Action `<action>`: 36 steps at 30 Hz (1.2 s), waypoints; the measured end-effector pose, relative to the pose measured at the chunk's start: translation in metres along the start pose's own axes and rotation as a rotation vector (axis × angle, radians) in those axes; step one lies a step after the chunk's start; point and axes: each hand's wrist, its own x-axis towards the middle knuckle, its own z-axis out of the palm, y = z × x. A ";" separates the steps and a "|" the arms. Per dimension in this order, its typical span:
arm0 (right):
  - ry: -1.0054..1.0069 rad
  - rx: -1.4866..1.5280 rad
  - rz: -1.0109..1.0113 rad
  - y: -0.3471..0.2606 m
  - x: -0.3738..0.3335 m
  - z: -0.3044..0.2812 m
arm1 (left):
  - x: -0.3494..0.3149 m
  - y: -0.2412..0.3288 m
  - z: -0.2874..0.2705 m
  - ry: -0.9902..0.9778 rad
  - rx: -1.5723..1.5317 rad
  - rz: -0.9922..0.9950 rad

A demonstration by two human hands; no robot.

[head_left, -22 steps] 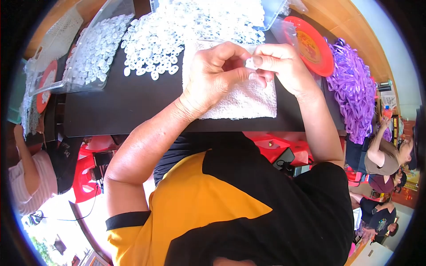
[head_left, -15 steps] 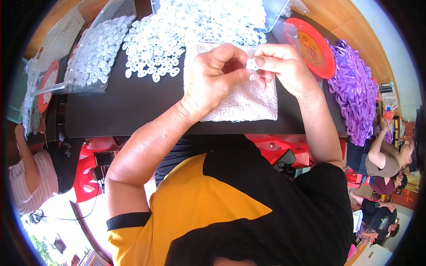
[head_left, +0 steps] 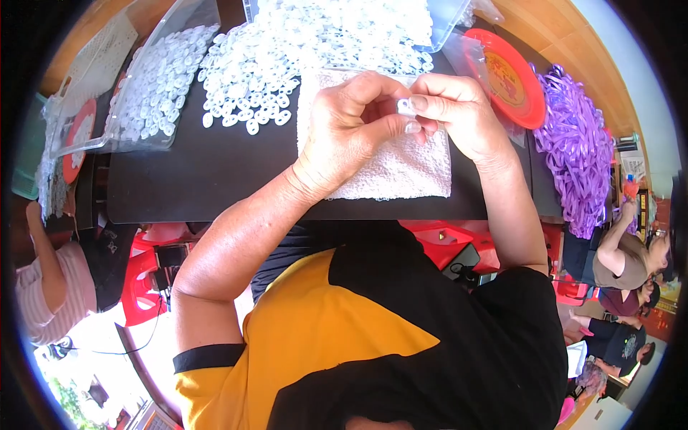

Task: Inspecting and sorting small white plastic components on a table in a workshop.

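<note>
A small white plastic piece with a hole (head_left: 405,107) is pinched between the fingertips of my two hands, over a pale folded towel (head_left: 390,172). My left hand (head_left: 351,118) is closed, its thumb and index finger at the left side of the piece. From the right, my right hand (head_left: 462,115) grips it between thumb and fingers. Fingers partly cover the piece, so its full shape is hidden. Just beyond the towel lies a heap of similar small white oval pieces (head_left: 247,79).
A clear plastic bin (head_left: 136,145) of white pieces stands left on the dark table (head_left: 201,175). Right are a red plate (head_left: 529,111) and a pile of purple straps (head_left: 573,150). Another red plate (head_left: 75,161) is far left. Other people sit at both sides.
The white piece has tilted slightly between my fingertips, and its hole now shows more plainly. Both hands stay in nearly the same place.
</note>
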 end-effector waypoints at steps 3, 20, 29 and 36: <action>0.047 0.048 0.031 0.000 -0.001 0.003 | 0.002 0.001 -0.001 -0.008 0.035 0.007; 0.798 -0.496 -0.220 -0.010 0.073 -0.205 | -0.001 0.009 0.001 0.042 0.170 -0.211; 0.999 -0.677 -0.385 -0.011 0.141 -0.193 | 0.008 0.010 -0.009 0.237 0.113 -0.424; 0.370 -0.950 -0.368 -0.008 0.055 -0.052 | -0.001 0.004 -0.003 0.126 0.087 -0.321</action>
